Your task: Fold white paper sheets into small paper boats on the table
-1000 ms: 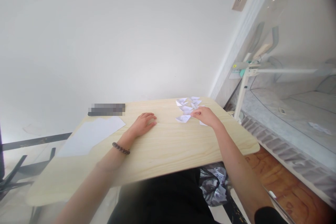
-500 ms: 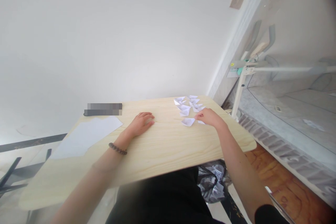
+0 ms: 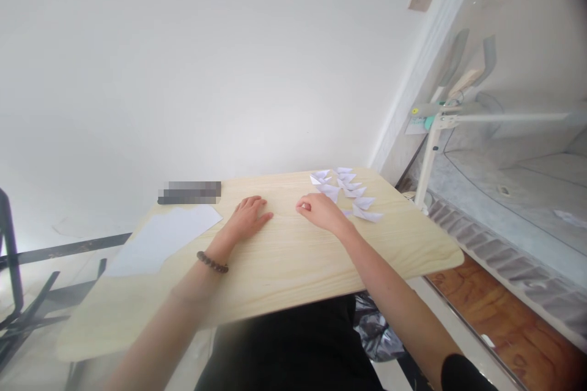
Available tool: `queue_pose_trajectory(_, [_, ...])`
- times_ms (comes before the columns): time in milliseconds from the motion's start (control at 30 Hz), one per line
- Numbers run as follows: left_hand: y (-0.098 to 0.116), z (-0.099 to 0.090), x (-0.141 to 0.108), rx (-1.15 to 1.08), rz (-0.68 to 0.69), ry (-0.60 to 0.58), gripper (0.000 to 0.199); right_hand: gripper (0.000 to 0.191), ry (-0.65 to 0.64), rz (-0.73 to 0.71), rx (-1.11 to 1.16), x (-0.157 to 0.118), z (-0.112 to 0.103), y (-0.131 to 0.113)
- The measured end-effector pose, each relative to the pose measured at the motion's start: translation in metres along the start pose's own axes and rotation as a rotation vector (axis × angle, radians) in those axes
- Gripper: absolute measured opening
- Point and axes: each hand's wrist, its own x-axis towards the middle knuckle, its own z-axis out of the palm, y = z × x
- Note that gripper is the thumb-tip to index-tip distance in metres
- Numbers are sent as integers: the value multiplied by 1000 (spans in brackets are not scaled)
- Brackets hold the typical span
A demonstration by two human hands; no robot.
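Several folded white paper boats (image 3: 364, 214) stand in two rough columns on the right part of the pale wooden table (image 3: 257, 281). My right hand (image 3: 320, 210) is just left of them, with its fingers curled and the thumb and forefinger together; I see nothing in them. It hides part of the nearest boats. Flat on the tabletop to the left rests my left hand (image 3: 247, 217), fingers apart and holding nothing. A bead bracelet (image 3: 212, 262) circles that wrist. Farther left lie sheets of white paper (image 3: 165, 241), apart from the hand.
A dark, blurred-out long object (image 3: 190, 192) lies at the table's back left. The white wall (image 3: 229, 73) rises behind the table. A white metal frame (image 3: 428, 162) stands to the right, and a dark plastic bag (image 3: 378, 333) sits below the front edge.
My right hand has moved left from the paper boats toward the middle of the table. My left hand stays flat in place. The whole view has shifted slightly.
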Motion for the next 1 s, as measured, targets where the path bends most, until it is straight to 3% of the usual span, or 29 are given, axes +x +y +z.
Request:
queue_pose_trajectory(167, [-19,-8,-5,82,-86,-13,38,20,-99,-54,12,34,46,-27])
queue_pose_trajectory(300, [-31,-15,-7,50,-62,-13,34,24,-25,-59,-22,56,76,-37])
queue_pose_trajectory(533, [-38,-32,-8,59,-76,13,26,24,42,-36,-38,58,90,-42])
queue_pose_trajectory(633, [-48,-50,-13,174,-362,225,25,24,48,-62,-14,55,90,-40])
queue_pose_trajectory(700, [-58,-61,-19,211,-530,300,26,24,49,-66,2,54,89,-38])
queue_pose_trajectory(800, [-75,-68,-28,198,-652,250,34,24,50,-70,20,55,89,-37])
queue_pose_trajectory(1000, [-92,-62,-37,175,-811,152,50,24,51,-84,39,55,90,-36])
